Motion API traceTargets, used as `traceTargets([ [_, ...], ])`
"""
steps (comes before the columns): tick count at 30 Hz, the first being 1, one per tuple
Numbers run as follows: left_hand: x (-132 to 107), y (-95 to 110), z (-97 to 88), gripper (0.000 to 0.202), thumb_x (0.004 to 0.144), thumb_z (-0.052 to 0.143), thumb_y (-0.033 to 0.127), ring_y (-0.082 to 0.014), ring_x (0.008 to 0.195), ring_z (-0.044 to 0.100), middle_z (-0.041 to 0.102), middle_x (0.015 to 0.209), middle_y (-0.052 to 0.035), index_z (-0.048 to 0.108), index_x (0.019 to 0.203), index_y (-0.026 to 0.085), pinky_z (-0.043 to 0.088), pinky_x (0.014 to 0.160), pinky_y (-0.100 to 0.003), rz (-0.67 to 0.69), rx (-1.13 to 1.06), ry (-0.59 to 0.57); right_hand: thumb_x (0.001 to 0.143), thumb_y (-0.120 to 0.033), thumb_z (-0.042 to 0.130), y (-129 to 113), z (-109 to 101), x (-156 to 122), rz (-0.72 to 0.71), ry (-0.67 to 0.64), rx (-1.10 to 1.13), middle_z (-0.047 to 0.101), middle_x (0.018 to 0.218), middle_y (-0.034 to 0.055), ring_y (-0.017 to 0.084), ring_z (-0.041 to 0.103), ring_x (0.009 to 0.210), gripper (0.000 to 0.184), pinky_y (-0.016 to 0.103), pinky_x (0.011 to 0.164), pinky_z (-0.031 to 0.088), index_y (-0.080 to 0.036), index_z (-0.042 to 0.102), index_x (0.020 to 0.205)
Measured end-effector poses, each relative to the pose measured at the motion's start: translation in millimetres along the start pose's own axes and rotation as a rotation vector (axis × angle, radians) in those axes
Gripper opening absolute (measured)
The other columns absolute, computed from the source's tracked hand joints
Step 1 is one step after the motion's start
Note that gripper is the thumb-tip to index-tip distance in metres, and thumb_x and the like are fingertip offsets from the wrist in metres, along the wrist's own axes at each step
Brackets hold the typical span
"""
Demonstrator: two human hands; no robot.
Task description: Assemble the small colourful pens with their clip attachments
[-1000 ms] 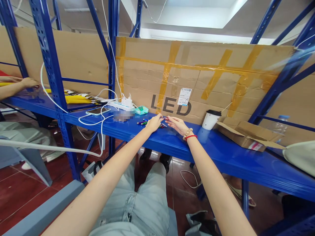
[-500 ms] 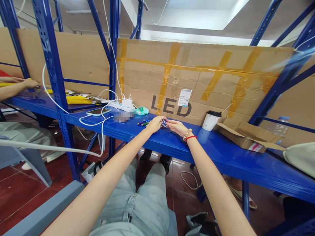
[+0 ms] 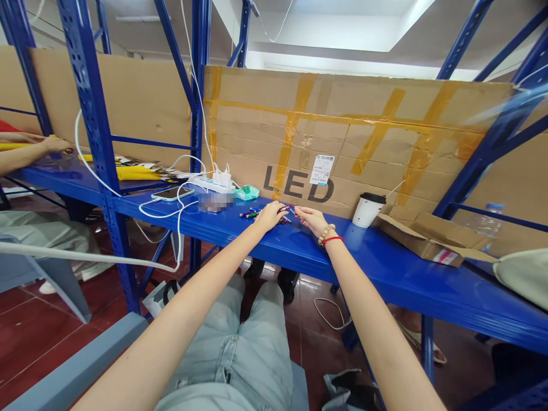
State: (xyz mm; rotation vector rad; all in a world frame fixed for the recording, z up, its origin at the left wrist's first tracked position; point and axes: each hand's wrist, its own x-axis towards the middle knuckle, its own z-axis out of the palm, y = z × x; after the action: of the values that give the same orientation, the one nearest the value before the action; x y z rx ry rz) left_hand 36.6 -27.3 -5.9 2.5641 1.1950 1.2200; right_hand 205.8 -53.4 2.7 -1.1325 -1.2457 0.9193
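Observation:
My left hand (image 3: pixel 270 216) is over the blue shelf top, fingers closed around a slim dark-red pen (image 3: pixel 286 209). Close by on the right, my right hand (image 3: pixel 311 220) pinches the end of a thin pale piece, like part of a pen, that points toward the left fingers; its exact form is too small to tell. Several coloured pens (image 3: pixel 250 214), blue, green and purple among them, lie loose to the left of my left hand. More small dark and red pieces (image 3: pixel 284 219) rest just under my fingers, partly hidden.
A white paper cup (image 3: pixel 366 211) with a black lid and an open cardboard box (image 3: pixel 428 237) stand right. Left are a green packet (image 3: pixel 247 193), a power strip (image 3: pixel 214 184), white cables and a phone (image 3: pixel 172 194). A cardboard panel (image 3: pixel 359 137) walls the back. Another person's hand (image 3: pixel 57 144) works far left.
The blue pen-like thing held between my fingers is no longer seen there; a dark-red one and a thin pale piece show instead. My right fingers have drawn slightly right.

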Motion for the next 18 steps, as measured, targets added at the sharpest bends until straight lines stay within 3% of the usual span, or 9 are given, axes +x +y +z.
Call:
traceTargets([
  [5,-4,5,-5.5,0.028,0.089,0.048,0.036,-0.0188,0.096,0.058,0.063,0.1,-0.0062,0.066,0.104,0.02,0.045,0.084,-0.028,-0.055,0.073,0.013,0.058,-0.03,0.081,3,2,-1,-0.001,-0.062,-0.082,0.071,0.083,0.0041,0.009,0.06,0.068,0.03,0.018,0.055,0.043,-0.016,0.074,0.084],
  [9,-6,9,-8.3,0.029,0.089,0.047,0.036,-0.0188,0.098,0.058,0.062,0.101,-0.0057,0.065,0.107,0.023,0.045,0.083,-0.027,-0.091,0.105,0.0,0.062,-0.026,0.078,2,4,-2,-0.006,-0.143,-0.129,0.071,0.08,0.0027,0.008,0.059,0.064,0.022,0.017,0.051,0.041,-0.016,0.075,0.081],
  [13,-6,11,-7.3,0.028,0.088,0.049,0.034,-0.0187,0.1,0.057,0.06,0.103,-0.0051,0.065,0.108,0.024,0.046,0.082,-0.026,-0.049,0.132,-0.074,0.067,-0.025,0.076,1,3,0,-0.009,-0.103,-0.13,0.071,0.076,0.0025,0.009,0.061,0.065,0.016,0.016,0.051,0.042,-0.016,0.074,0.08],
  [18,-10,17,-6.7,0.028,0.087,0.047,0.031,-0.0192,0.099,0.058,0.059,0.105,-0.0043,0.064,0.109,0.026,0.046,0.081,-0.027,-0.009,0.135,-0.101,0.067,-0.031,0.076,0,2,1,-0.042,-0.047,-0.16,0.072,0.085,0.0049,0.011,0.064,0.069,0.022,0.017,0.051,0.044,-0.016,0.073,0.083],
])
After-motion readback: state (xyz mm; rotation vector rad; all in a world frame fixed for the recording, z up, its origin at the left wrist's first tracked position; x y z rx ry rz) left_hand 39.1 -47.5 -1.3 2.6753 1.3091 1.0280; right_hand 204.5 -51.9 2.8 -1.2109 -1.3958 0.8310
